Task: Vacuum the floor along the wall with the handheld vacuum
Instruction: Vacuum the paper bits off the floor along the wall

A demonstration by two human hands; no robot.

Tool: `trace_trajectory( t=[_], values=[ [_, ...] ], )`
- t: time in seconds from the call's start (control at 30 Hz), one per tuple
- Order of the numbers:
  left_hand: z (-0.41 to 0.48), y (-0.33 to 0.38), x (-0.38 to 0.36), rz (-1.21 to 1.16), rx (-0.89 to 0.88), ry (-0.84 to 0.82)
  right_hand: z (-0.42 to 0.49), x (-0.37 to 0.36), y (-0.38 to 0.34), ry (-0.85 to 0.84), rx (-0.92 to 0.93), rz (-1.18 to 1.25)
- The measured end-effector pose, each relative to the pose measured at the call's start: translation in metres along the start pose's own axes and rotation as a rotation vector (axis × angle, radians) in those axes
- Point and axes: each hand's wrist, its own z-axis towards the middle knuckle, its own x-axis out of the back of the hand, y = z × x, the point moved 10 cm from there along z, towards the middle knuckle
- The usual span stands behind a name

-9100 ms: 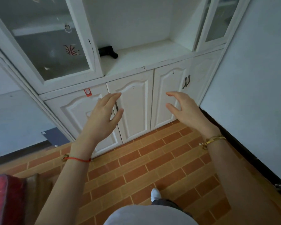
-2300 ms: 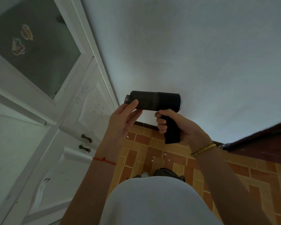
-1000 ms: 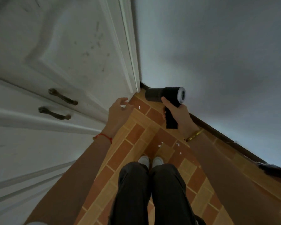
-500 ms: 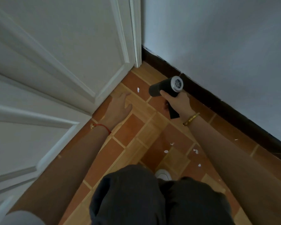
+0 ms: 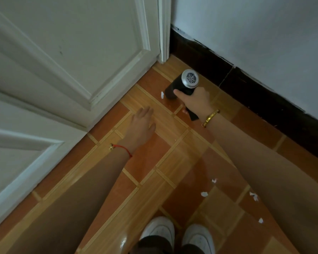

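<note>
My right hand (image 5: pixel 196 101) grips the black handheld vacuum (image 5: pixel 180 87) by its handle. The nozzle end points down at the tiled floor (image 5: pixel 173 153) in the corner; the silver vented rear end faces up. A white paper scrap (image 5: pixel 162 94) lies just left of the nozzle. My left hand (image 5: pixel 141 125) hovers flat and empty over the tiles, fingers spread, left of the vacuum. The pale wall (image 5: pixel 255 30) with its dark baseboard (image 5: pixel 246 85) runs diagonally on the right.
White cabinet doors (image 5: pixel 72 57) fill the left side and meet the wall at the corner. Several more paper scraps (image 5: pixel 204 194) lie on the tiles near my right forearm. My white shoes (image 5: pixel 178 233) stand at the bottom edge.
My view has dropped closer to the floor. The vacuum has tipped nozzle-down onto the tiles near the corner scrap. My left hand has slid back from the cabinet.
</note>
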Motion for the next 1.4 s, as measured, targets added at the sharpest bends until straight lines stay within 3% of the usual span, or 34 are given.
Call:
trace_trajectory(
  t=[0.57, 0.7, 0.83, 0.93, 1.13, 1.4],
  values=[
    [-0.008, -0.005, -0.034, 0.038, -0.02, -0.031, -0.011, -0.004, 0.013, -0.099, 0.075, -0.058],
    [-0.021, 0.008, -0.033, 0.048, -0.059, 0.006, -0.032, 0.016, 0.026, 0.008, 0.133, -0.12],
    [-0.03, 0.025, -0.035, 0.065, -0.112, -0.015, -0.048, 0.031, 0.044, -0.018, 0.109, -0.174],
    [-0.032, 0.04, -0.038, 0.069, -0.147, -0.037, -0.061, 0.052, 0.055, 0.103, 0.122, -0.26],
    [-0.034, 0.071, -0.057, 0.087, -0.216, -0.11, -0.088, 0.067, 0.071, 0.08, 0.145, -0.258],
    [-0.033, 0.099, -0.076, 0.145, -0.264, -0.174, -0.091, 0.116, 0.098, 0.276, 0.087, -0.202]
  ],
)
